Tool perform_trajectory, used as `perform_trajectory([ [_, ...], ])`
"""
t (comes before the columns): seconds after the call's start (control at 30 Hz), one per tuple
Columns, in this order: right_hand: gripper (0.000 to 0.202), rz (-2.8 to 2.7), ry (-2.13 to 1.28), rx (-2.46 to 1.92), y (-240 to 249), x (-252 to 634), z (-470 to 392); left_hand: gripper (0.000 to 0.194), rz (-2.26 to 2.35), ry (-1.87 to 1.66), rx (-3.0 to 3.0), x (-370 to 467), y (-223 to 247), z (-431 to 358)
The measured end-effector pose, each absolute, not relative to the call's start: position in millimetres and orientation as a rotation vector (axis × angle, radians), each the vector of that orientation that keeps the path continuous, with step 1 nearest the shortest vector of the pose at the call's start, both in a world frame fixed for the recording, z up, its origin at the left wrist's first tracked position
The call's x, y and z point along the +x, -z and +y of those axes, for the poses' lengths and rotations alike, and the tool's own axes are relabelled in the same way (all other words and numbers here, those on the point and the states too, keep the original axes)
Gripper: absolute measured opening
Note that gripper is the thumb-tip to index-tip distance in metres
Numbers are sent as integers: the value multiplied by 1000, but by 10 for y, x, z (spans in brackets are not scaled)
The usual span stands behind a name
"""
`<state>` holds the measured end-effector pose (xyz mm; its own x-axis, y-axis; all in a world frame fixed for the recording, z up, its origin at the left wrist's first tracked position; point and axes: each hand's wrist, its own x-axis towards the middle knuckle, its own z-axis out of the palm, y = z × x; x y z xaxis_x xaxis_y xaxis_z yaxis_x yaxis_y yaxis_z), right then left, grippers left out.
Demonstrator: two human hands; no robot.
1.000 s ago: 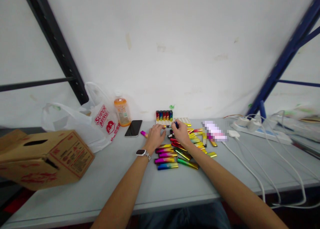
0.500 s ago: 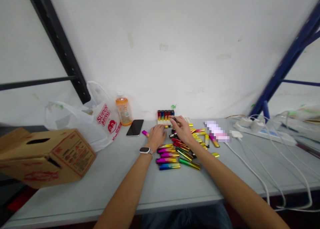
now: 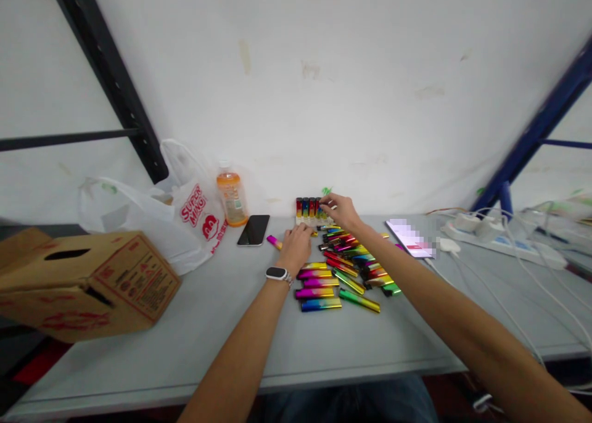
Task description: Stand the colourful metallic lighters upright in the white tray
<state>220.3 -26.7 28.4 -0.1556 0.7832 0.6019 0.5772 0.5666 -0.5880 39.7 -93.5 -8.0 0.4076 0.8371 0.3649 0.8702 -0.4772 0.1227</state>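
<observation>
Your lighters (image 3: 340,275): glossy, metallic sheen. Table (image 3: 194,324): smooth, matt. Box (image 3: 87,281): matt cardboard. Bag (image 3: 152,216): thin, shiny plastic. Phone (image 3: 253,230): glossy glass.

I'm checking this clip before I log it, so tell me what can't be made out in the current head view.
- Right hand: its fingers sit at the upright row of lighters; too small to tell whether they pinch one.
- Left hand: its palm hides whatever lies beneath.
- Phone at right: the screen is pixelated.
- Bottle: the label print is too small.
- Cardboard box: cut off by the left edge.
</observation>
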Motion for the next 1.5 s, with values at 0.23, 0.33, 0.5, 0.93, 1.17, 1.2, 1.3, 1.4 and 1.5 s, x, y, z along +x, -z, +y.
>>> perform_trajectory([
  [0.23, 17, -2065, -146, -1176, -340, 2209, -35, 44, -1605, 541, -2543, 391, 54, -936],
  [0.33, 18, -2112, -134, -1205, -355, 2225, 27, 43, -1637, 540, -2546, 392, 38, -946],
  [0.5, 18, -2167, 57, -1232, -367, 2191, 58, 40, -1675, 623, -2593, 390, 63, -940],
  [0.93, 43, -2065, 158, -1347, -290, 2168, -266, 17, -1686, 1803, -2566, 327, 16, -794],
  [1.17, 66, -1591, -866, -1062, -182, 1893, -834, 23, -1485, 2192, -2560, 406, -118, -915],
  [1.2, 66, -1527, -998, -995, -168, 1866, -896, 24, -1462, 2189, -2604, 425, -132, -931],
  [1.3, 65, -1416, -1258, -836, -140, 1804, -1050, 20, -1400, 2139, -2627, 472, -169, -970],
  [1.4, 61, -1373, -1285, -837, -140, 1765, -1175, 13, -1311, 2021, -2557, 494, -205, -1016],
  [1.5, 56, -1304, -1174, -935, -150, 1751, -1256, 12, -1193, 1849, -2614, 487, -228, -1081],
])
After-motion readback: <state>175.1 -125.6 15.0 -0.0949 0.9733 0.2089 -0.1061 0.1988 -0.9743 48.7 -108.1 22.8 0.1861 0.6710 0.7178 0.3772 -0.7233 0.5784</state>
